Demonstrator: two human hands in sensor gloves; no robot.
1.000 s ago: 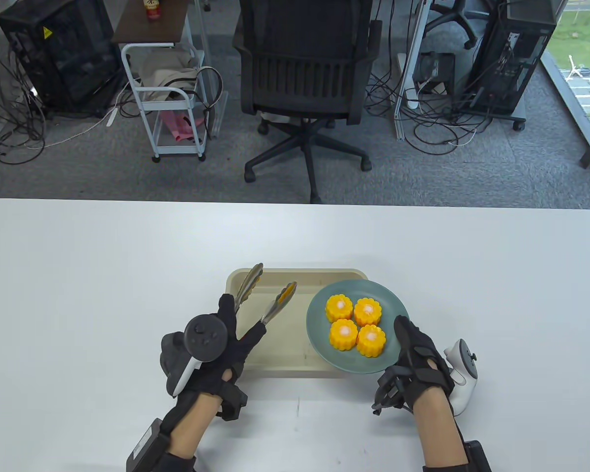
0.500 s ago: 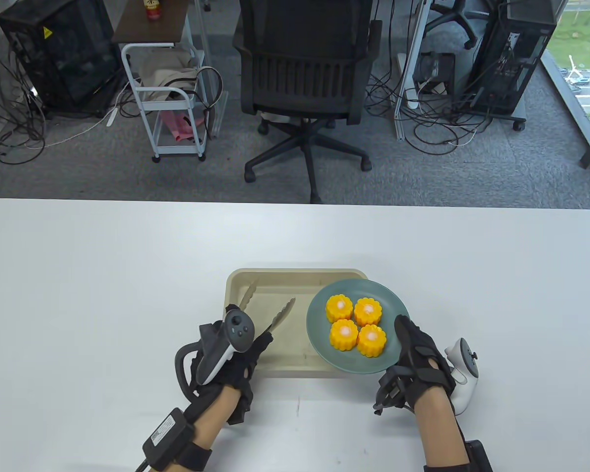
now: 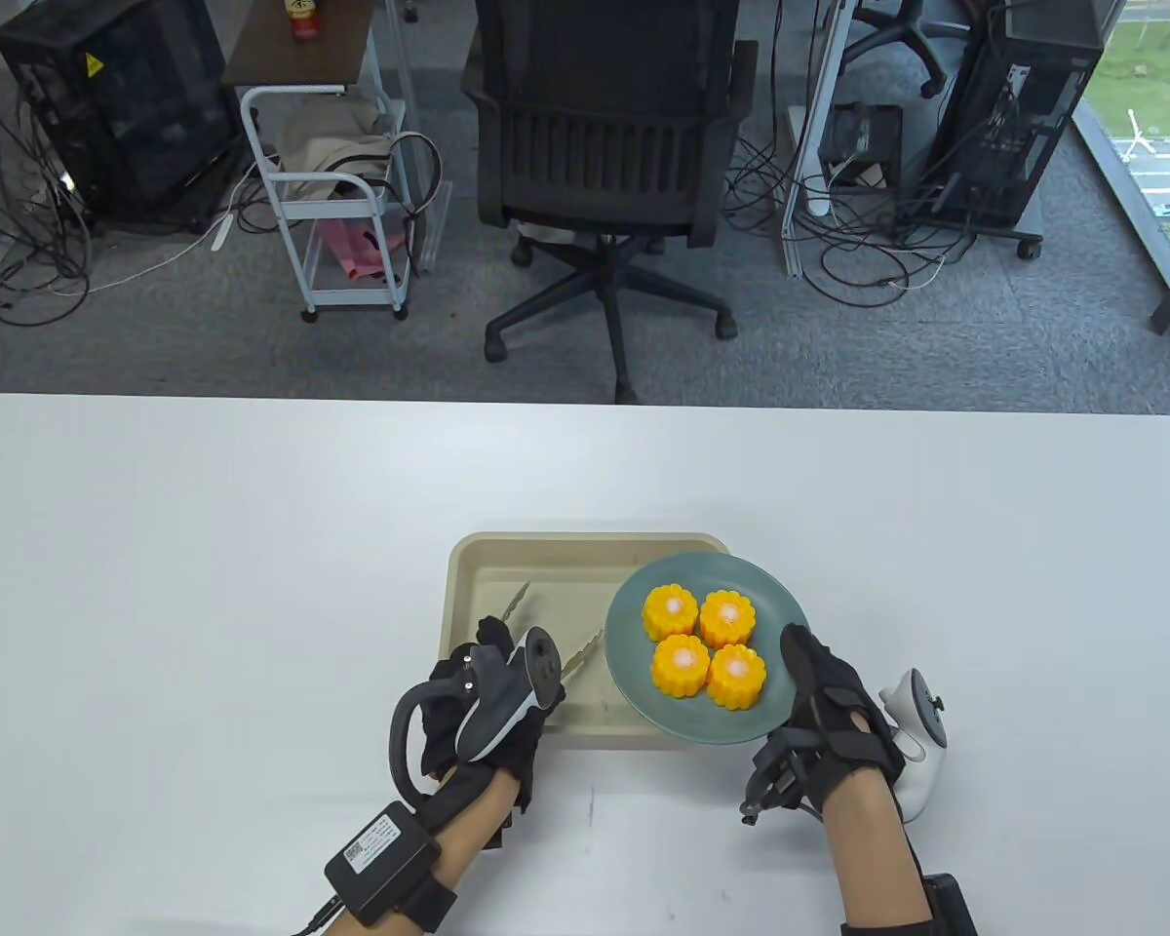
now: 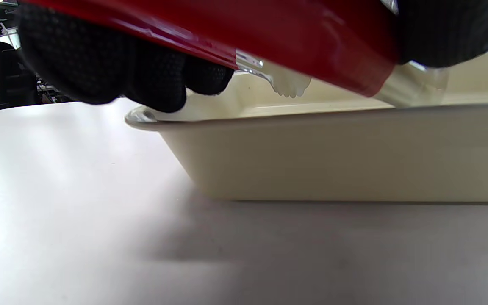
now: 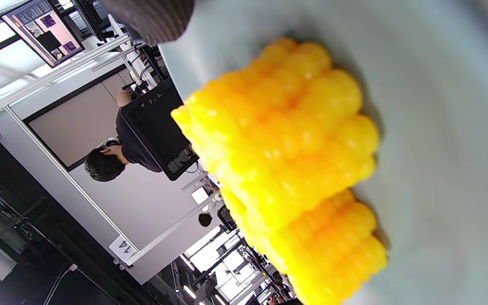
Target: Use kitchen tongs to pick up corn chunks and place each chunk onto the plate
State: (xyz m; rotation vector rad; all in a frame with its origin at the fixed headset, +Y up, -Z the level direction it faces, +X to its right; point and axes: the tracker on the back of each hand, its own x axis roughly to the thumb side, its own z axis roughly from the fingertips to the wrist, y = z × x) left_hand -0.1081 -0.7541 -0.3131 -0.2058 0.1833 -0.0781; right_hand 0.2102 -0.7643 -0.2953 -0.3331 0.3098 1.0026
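Several yellow corn chunks stand together on the grey-blue plate; in the right wrist view the corn chunks fill the middle of the plate. The plate overlaps the right side of the beige tray. My left hand grips the tongs by their red handle, low over the tray's near left part, and their open metal tips lie inside the tray. My right hand holds the plate's near right rim, thumb on top.
The white table stretches wide on both sides of the tray. Beyond its far edge stand an office chair, a small white cart and computer towers with cables on the floor.
My left hand has drawn back toward me and tipped over, lowering the tongs from above the tray down into it. The right hand and plate have stayed put.
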